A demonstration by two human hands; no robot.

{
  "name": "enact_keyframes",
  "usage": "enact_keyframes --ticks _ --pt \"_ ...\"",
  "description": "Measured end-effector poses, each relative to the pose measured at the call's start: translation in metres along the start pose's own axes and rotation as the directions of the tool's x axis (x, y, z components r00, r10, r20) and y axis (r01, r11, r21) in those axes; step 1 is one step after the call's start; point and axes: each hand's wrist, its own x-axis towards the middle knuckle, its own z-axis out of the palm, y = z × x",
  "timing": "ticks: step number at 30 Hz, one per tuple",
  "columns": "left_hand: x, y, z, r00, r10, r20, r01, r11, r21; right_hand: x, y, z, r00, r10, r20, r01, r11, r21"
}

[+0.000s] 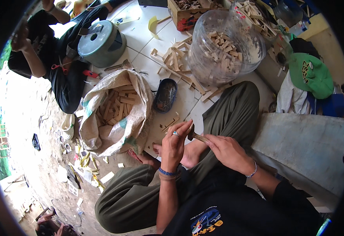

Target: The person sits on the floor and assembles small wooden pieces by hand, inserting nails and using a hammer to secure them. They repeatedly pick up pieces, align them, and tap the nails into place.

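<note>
My right hand (227, 152) is closed round the wooden handle of a hammer (200, 137), which points left in front of my lap. The dark hammer head is right beside the fingertips of my left hand (174, 142). That hand is raised with its fingers drawn together; whatever they hold, if anything, is hidden. Below and beyond the hands are my bare feet (191, 154) and crossed legs in olive trousers. A dark oval tray of small nails (166, 95) lies on the tiles past my left hand.
An open woven sack (89, 135) of wood blocks stands left of the tray. Ahead are loose wood pieces (176, 59) and a clear plastic tub (197, 41) with blocks. A co-worker (71, 47) sits far left by a grey-green bucket (107, 51). A concrete ledge (301, 141) runs along the right.
</note>
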Motion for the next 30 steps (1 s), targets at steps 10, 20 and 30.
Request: enact_keyframes --ticks 10,20,30 --pt "-0.002 -0.003 0.004 0.997 -0.049 -0.055 0.043 0.993 -0.112 0.000 -0.015 0.001 0.997 0.080 0.012 -0.075 0.975 -0.208" --pt "-0.009 -0.007 0.003 0.982 -0.186 0.025 0.188 0.969 -0.163 0.002 -0.015 -0.001 0.994 0.068 0.087 -0.049 0.978 -0.201" --pt "-0.012 -0.004 -0.001 0.985 -0.159 0.070 0.153 0.985 0.078 -0.009 -0.004 0.011 0.997 0.053 0.062 -0.016 0.872 -0.489"
